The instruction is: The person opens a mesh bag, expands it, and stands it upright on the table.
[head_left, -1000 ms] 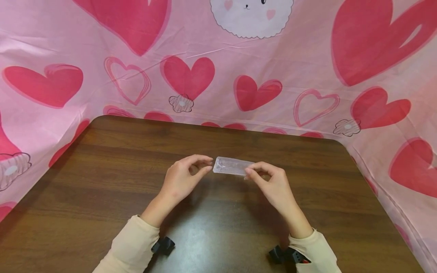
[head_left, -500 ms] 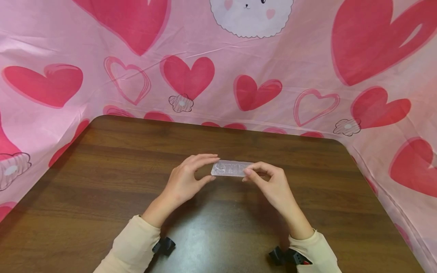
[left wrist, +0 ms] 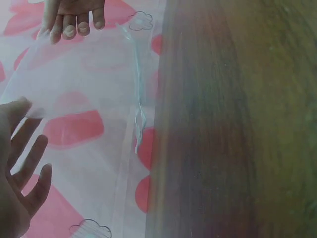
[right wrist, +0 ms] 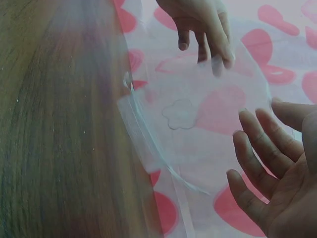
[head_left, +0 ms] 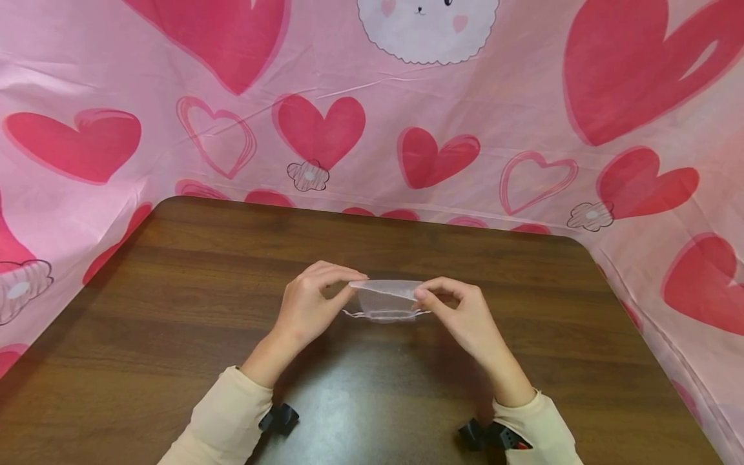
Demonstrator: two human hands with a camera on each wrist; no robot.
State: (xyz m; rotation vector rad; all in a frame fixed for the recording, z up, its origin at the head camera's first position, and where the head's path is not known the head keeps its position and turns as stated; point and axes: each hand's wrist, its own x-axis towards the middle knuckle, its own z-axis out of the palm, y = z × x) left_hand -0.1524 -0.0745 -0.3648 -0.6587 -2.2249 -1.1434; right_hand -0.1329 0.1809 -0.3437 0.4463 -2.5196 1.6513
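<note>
A sheer whitish drawstring pouch (head_left: 385, 301) hangs unfolded between my hands, above the table. Its cord (head_left: 380, 315) runs along the lower side, with loose ends sticking out left and right. My left hand (head_left: 314, 303) pinches the upper left corner between thumb and fingers. At the upper right, my right hand (head_left: 462, 313) pinches the other end. The right wrist view shows the see-through cloth (right wrist: 173, 124) stretched between both hands, a strip of it standing out past the cord. In the left wrist view, the cord (left wrist: 138, 84) trails down along the cloth's edge.
The brown wooden table (head_left: 174, 310) lies beneath both hands. A pink cloth with red hearts (head_left: 325, 129) hangs behind the table and at its sides. Black wrist straps (head_left: 279, 420) with small mounts sit at both sleeve cuffs.
The pouch was a small folded rectangle held by the right hand. My left hand has parted its fingers, then pinched the left end. The pouch has opened out downward, its cord now showing.
</note>
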